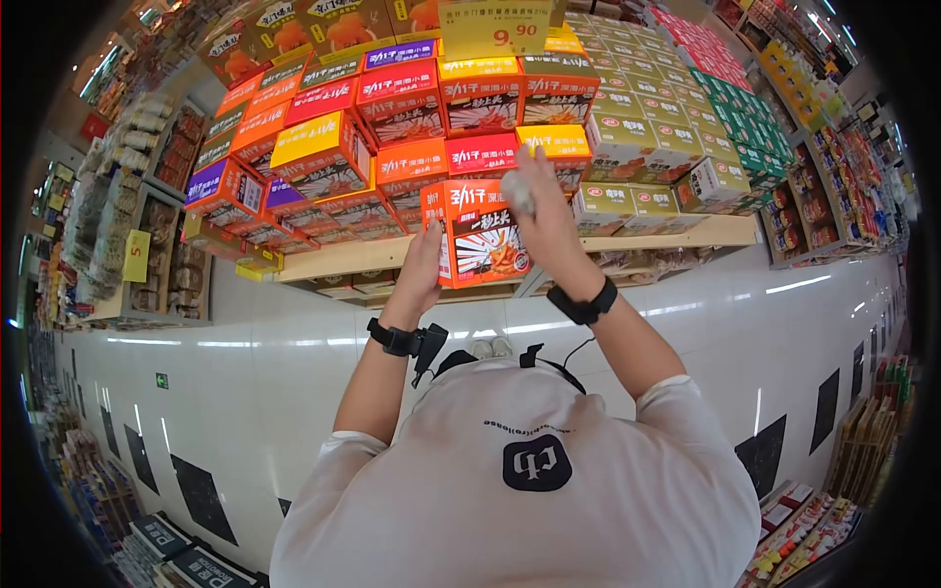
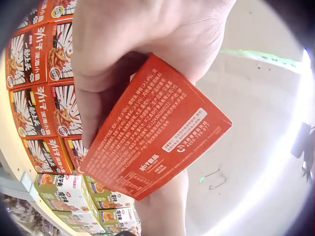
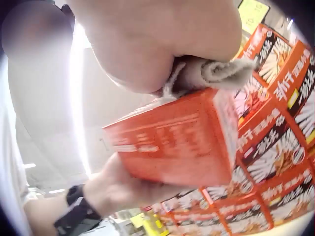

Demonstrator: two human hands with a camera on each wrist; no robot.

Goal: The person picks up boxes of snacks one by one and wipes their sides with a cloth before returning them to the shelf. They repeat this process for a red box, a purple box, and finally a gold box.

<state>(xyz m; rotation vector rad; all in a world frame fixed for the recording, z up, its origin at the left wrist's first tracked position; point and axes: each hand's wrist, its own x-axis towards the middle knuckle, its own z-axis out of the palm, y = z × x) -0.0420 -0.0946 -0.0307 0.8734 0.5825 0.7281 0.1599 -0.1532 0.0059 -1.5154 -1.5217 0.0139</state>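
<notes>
Gripping the orange cardboard box (image 1: 480, 250), the left hand (image 1: 422, 265) could slip if the right hand (image 1: 557, 235), apparently clutching rolled grey cloth (image 3: 221, 73), pushes.

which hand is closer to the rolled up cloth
The right hand: it holds the cloth at the upper right of the orange box, while the left hand grips the box by its left side.

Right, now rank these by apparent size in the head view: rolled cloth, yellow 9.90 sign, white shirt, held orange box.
1. White shirt
2. Held orange box
3. Yellow 9.90 sign
4. Rolled cloth
</notes>
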